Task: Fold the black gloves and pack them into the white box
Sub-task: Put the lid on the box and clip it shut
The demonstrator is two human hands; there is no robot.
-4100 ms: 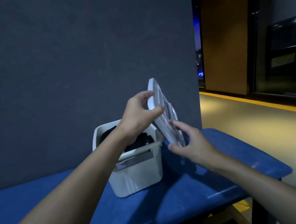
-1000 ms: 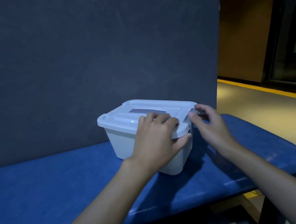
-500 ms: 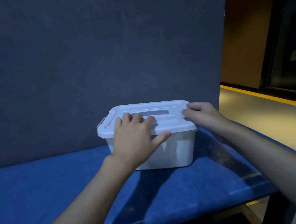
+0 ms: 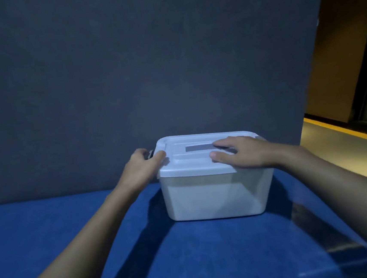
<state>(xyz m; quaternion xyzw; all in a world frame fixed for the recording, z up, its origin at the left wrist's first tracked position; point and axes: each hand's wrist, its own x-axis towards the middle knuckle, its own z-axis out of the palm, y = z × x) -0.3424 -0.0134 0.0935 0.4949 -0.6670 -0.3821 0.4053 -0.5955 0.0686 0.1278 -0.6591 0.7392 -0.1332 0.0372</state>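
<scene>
A dark wall (image 4: 127,77) stands behind the blue tabletop (image 4: 212,259). The white box (image 4: 215,196) sits near its back edge with the lid (image 4: 194,167) on, so the gloves are hidden. My right hand (image 4: 244,153) lies flat on the lid to hold it down. My left hand (image 4: 143,164) curls round the lid's left end, maybe to snap it shut.

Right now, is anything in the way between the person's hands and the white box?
Nothing visible does. The right hand lies flat on the lid of the white box, and the left hand grips the lid's left end.
</scene>
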